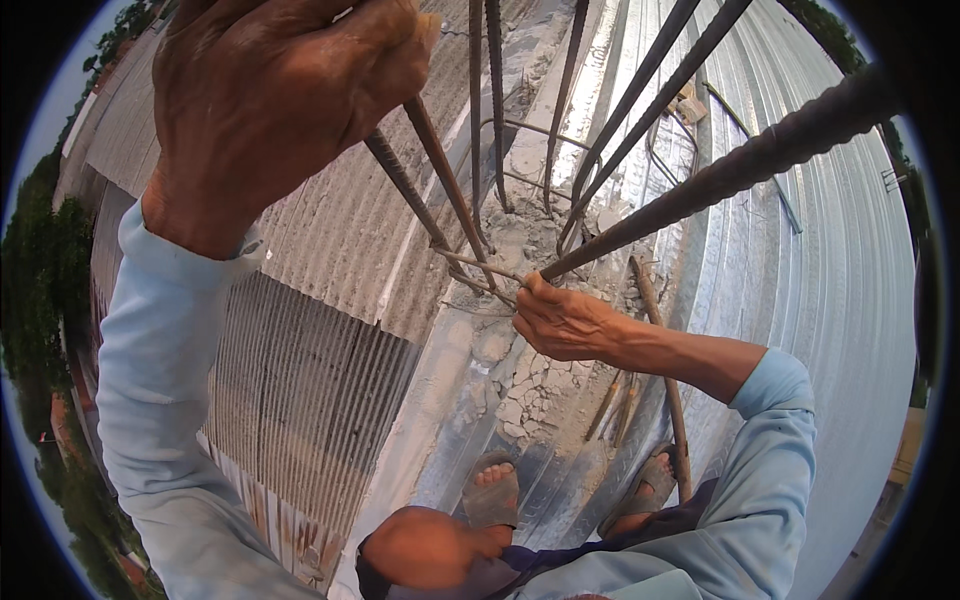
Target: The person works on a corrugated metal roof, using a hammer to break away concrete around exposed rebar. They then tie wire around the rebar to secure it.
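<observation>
My left hand (285,110), large and close at the upper left, is closed round the upper part of the leftmost rebar (405,185); its fingertips are partly hidden. Farther down, my right hand (562,318) pinches the corner of a thin steel stirrup (478,262). That stirrup loops about the lower part of the left rebars, beside the foot of a thick ribbed rebar (720,180) slanting up to the right. Several upright rebars (497,110) rise from a broken concrete stub.
Broken concrete rubble (530,395) lies below my right hand. A rusty bar (662,350) leans near my sandalled feet (490,490). Shiny metal roofing (800,290) spreads right, grey corrugated sheets (310,250) left. Loose bent rods (672,145) and a brick piece (690,104) lie on the metal.
</observation>
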Demonstrator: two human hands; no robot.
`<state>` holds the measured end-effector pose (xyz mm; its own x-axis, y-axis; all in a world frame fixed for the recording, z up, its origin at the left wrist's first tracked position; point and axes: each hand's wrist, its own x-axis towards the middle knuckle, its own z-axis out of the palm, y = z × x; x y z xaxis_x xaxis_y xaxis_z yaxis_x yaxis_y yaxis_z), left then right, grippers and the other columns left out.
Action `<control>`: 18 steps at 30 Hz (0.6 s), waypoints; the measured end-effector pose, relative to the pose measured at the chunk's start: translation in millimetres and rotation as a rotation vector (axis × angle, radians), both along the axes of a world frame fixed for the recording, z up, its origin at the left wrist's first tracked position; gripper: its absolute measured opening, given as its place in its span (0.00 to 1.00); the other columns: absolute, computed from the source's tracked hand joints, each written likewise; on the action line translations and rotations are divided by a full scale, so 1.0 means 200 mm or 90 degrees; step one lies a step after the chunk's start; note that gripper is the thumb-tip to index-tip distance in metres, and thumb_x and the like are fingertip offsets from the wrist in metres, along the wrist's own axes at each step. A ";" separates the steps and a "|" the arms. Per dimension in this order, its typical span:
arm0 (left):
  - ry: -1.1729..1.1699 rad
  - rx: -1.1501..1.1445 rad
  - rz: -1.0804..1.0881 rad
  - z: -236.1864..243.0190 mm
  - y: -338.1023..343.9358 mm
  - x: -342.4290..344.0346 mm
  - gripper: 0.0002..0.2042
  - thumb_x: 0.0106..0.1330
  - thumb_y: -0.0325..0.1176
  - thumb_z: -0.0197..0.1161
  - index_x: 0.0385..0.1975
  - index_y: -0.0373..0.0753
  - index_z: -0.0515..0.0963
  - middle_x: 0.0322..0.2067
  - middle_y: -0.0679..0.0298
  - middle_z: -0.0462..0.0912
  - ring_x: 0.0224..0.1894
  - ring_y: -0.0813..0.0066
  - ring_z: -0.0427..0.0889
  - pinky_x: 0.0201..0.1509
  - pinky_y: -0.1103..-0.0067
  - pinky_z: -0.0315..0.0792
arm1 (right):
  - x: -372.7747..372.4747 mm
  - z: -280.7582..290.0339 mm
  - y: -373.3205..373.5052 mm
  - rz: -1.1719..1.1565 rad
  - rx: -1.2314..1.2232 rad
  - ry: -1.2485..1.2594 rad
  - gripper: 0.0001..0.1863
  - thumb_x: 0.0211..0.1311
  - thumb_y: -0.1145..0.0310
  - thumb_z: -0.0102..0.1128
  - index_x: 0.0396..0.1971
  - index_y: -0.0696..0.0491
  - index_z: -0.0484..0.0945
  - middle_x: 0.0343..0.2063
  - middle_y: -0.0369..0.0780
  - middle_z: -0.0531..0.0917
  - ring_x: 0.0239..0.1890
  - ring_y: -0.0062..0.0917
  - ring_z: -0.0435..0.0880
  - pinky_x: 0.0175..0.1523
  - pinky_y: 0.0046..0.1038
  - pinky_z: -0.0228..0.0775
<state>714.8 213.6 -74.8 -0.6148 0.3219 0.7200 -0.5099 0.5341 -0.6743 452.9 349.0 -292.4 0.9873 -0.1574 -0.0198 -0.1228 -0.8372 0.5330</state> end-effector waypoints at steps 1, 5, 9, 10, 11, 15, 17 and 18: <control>0.003 0.020 -0.009 0.01 -0.01 -0.05 0.07 0.44 0.32 0.68 0.13 0.44 0.75 0.23 0.70 0.75 0.54 0.63 0.79 0.68 0.58 0.68 | -0.01 -0.01 0.01 -0.006 -0.002 0.009 0.10 0.65 0.63 0.53 0.26 0.49 0.77 0.22 0.34 0.75 0.41 0.31 0.78 0.69 0.44 0.52; -0.063 0.045 0.088 0.07 0.21 -0.03 0.07 0.48 0.32 0.70 0.15 0.44 0.77 0.30 0.70 0.79 0.56 0.64 0.79 0.68 0.60 0.67 | 0.02 -0.01 0.06 -0.057 -0.003 0.035 0.11 0.64 0.61 0.54 0.28 0.52 0.79 0.32 0.41 0.84 0.49 0.35 0.81 0.73 0.48 0.49; 0.054 0.059 0.009 -0.04 0.19 -0.06 0.05 0.59 0.31 0.67 0.23 0.42 0.79 0.37 0.67 0.81 0.53 0.69 0.79 0.66 0.64 0.68 | 0.10 0.08 0.19 -0.098 0.011 0.028 0.14 0.62 0.63 0.55 0.33 0.59 0.81 0.44 0.54 0.86 0.57 0.46 0.83 0.72 0.56 0.57; 0.118 0.132 -0.050 -0.09 0.22 -0.08 0.04 0.60 0.31 0.66 0.25 0.41 0.80 0.38 0.66 0.81 0.53 0.69 0.79 0.66 0.64 0.68 | 0.11 0.09 0.25 -0.117 0.037 0.013 0.14 0.61 0.64 0.55 0.33 0.60 0.80 0.44 0.55 0.86 0.55 0.47 0.84 0.70 0.56 0.61; 0.179 0.204 -0.114 -0.12 0.26 -0.13 0.04 0.62 0.31 0.65 0.27 0.40 0.80 0.38 0.65 0.81 0.53 0.69 0.79 0.66 0.65 0.68 | 0.12 0.11 0.31 -0.141 0.062 -0.004 0.14 0.60 0.64 0.56 0.33 0.62 0.80 0.43 0.57 0.85 0.53 0.49 0.85 0.68 0.57 0.64; 0.401 0.552 -0.384 -0.19 0.38 -0.26 0.08 0.70 0.33 0.59 0.36 0.35 0.80 0.41 0.60 0.82 0.53 0.68 0.79 0.66 0.67 0.68 | 0.11 0.10 0.48 -0.256 0.406 -0.015 0.11 0.55 0.70 0.59 0.31 0.65 0.77 0.31 0.51 0.81 0.32 0.39 0.88 0.35 0.40 0.82; 0.485 0.881 -0.494 -0.18 0.44 -0.24 0.14 0.75 0.36 0.52 0.44 0.31 0.78 0.44 0.54 0.82 0.53 0.66 0.79 0.67 0.69 0.67 | 0.04 0.05 0.50 -0.271 0.431 -0.086 0.11 0.56 0.74 0.58 0.36 0.66 0.75 0.28 0.47 0.78 0.25 0.36 0.85 0.25 0.36 0.76; 0.471 0.940 -0.544 -0.18 0.46 -0.24 0.17 0.77 0.38 0.49 0.51 0.28 0.75 0.45 0.52 0.82 0.53 0.65 0.79 0.66 0.69 0.67 | 0.00 0.03 0.52 -0.310 0.452 -0.090 0.12 0.56 0.74 0.58 0.37 0.66 0.74 0.28 0.48 0.79 0.26 0.37 0.86 0.26 0.36 0.76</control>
